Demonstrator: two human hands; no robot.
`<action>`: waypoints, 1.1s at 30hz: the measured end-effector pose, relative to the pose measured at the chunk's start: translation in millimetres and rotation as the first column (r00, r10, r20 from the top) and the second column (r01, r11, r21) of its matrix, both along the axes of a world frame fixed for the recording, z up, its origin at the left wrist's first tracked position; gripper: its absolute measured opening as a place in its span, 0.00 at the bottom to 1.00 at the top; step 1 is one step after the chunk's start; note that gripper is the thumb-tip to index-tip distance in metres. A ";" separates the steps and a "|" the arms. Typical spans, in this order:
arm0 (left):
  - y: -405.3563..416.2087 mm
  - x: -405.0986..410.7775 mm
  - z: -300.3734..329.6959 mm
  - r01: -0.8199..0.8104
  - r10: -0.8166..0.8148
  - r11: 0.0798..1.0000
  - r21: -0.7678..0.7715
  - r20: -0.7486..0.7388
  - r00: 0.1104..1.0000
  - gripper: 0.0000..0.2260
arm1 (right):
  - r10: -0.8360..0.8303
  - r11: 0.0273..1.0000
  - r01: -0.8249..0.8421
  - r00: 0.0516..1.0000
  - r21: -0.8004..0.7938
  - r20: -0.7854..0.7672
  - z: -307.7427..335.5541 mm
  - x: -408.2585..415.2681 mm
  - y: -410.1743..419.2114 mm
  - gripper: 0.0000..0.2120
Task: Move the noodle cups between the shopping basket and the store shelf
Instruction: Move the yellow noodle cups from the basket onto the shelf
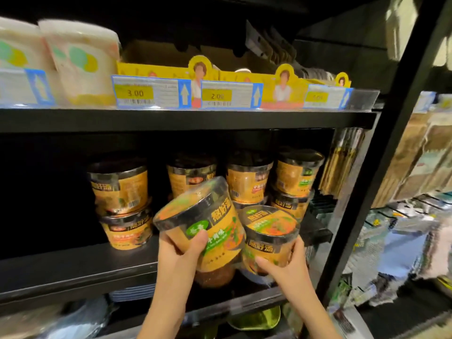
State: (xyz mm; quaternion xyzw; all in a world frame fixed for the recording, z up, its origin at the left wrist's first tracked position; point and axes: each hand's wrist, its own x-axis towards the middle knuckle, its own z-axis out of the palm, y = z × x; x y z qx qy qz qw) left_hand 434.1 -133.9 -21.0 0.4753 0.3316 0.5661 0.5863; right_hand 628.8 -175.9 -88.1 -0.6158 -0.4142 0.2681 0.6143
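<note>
Head view: two noodle cups up at the shelf (80,255).
Left hand (182,253) gripping tilted cup (203,223), right hand (285,261) gripping upright cup (269,238); probably light, slick film, best held round the sidewall.

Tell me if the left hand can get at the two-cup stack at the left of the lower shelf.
Probably not yet: the left hand already grips a tilted noodle cup. The path to the stack looks open, though.

left hand (182,250) gripping noodle cup (203,223) (tilted), right hand (285,261) likewise
</note>
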 end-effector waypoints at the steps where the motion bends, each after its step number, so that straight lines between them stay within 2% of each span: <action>1: 5.4 5.2 5.1 0.002 -0.002 1.000 0.027 -0.010 1.000 0.28 | 0.009 1.000 -0.009 1.000 -0.008 0.009 -1.4 2.3 3.6 0.51; 8: 35.9 53.8 24.7 0.007 0.022 0.982 0.190 -0.154 0.988 0.38 | 0.074 0.996 -0.067 0.992 -0.064 0.107 -2.0 17.7 24.3 0.56; 12: 48.7 77.5 28.2 0.035 0.043 0.965 0.260 -0.287 0.957 0.44 | 0.097 0.995 -0.091 0.985 -0.048 0.141 -1.3 25.2 37.0 0.50; 14: 54.1 87.4 27.8 0.043 0.059 0.959 0.280 -0.347 0.936 0.43 | 0.119 0.992 -0.112 0.980 -0.050 0.161 0.4 27.9 43.9 0.47; 20: 77.5 113.4 18.6 0.005 0.183 0.944 0.329 -0.538 0.823 0.38 | 0.148 0.988 -0.132 0.960 -0.080 0.236 -0.9 37.1 68.9 0.50; 33: 107.7 130.1 9.7 -0.045 0.291 0.912 0.409 -0.564 0.773 0.40 | 0.192 0.981 -0.177 0.948 -0.083 0.255 1.1 49.1 101.9 0.46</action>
